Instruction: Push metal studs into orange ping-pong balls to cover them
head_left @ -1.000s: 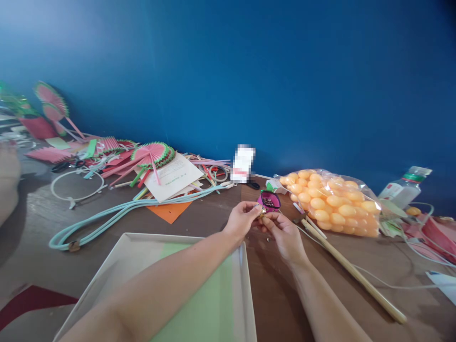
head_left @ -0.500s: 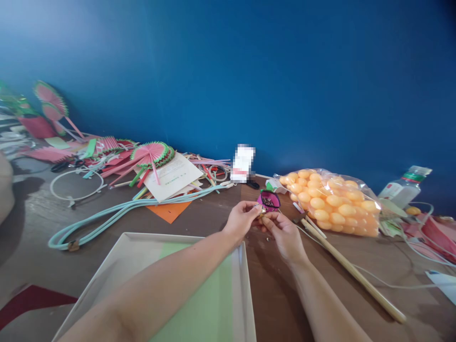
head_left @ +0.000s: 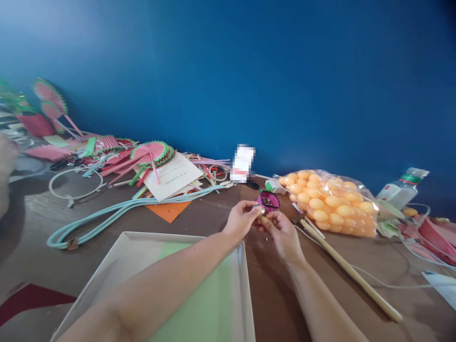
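Observation:
My left hand (head_left: 241,220) and my right hand (head_left: 283,232) meet over the brown table (head_left: 274,294), fingertips pinched together on a tiny shiny piece I cannot make out. Right behind the fingertips stands a small magenta cup (head_left: 269,201) with dark small bits inside. My left forearm lies across a shallow white tray (head_left: 117,266) that has a light green sheet (head_left: 210,304) in it.
A clear bag of orange balls (head_left: 331,202) lies to the right, with wooden sticks (head_left: 351,270) in front and a plastic bottle (head_left: 401,190) behind. Pink and green paper fans (head_left: 153,154), papers, a mint cord (head_left: 117,211) and a ring (head_left: 73,185) lie left. Another person's blurred arm (head_left: 5,166) shows at the left edge.
My hands stay pinched together at the same spot. The blurred arm at the left edge has shifted, and the view has moved slightly.

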`<state>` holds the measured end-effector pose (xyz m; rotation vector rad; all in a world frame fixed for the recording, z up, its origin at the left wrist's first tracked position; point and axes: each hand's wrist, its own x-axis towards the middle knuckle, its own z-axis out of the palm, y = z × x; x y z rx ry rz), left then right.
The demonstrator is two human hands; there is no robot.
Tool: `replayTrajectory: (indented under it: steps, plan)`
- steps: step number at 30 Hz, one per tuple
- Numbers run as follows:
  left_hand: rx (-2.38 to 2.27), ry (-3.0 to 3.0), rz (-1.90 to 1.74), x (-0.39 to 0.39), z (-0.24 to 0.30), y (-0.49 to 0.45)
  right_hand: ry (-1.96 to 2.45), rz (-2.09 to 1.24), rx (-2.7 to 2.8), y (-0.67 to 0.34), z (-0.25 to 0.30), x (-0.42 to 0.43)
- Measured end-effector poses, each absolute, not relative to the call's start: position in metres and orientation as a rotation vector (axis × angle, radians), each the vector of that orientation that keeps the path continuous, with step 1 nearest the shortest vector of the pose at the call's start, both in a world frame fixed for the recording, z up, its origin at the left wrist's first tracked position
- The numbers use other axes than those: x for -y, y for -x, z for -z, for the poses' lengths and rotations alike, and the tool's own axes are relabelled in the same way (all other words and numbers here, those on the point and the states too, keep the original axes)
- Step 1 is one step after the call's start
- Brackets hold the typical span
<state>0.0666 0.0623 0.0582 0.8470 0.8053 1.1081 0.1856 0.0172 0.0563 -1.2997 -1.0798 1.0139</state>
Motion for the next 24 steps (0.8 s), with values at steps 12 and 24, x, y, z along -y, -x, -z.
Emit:
replayTrajectory:
  steps: [12, 24]
  plan:
    - [-0.887, -0.987, -1.099, -0.058, -0.061, -0.064, 1.273, -0.973, 1.114, -0.183, -0.057, -0.019]
    - [-0.819, -0.741, -1.065, -0.062, -0.061, -0.067, 1.235, -1.052, 1.192, -0.19, -0.058, -0.018]
